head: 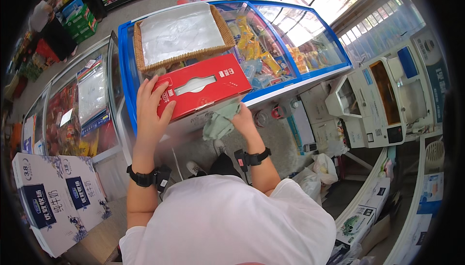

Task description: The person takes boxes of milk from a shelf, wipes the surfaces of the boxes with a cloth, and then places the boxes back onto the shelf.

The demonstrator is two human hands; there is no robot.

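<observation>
A red cardboard carton (pixel 214 99) with a white-filled slot in its top lies at the near edge of a blue-and-white chest freezer (pixel 323 69). My left hand (pixel 152 101) grips its left end, fingers spread over the top. Bunched in my right hand (pixel 244 120) is a pale green cloth (pixel 219 120), which hangs against the carton's near side. Just beyond the carton, a wicker basket (pixel 228 34) lined with a silvery-white sheet (pixel 181 32) rests on the freezer's glass lid. Packaged goods (pixel 250 45) show through the glass.
A second glass-topped freezer (pixel 58 119) with folders (pixel 93 94) on it stands left, near milk cartons (pixel 54 199). To the right are a white machine (pixel 377 101), plastic bottles (pixel 278 111) and plastic bags (pixel 318 172). A person (pixel 47 29) is at the far left.
</observation>
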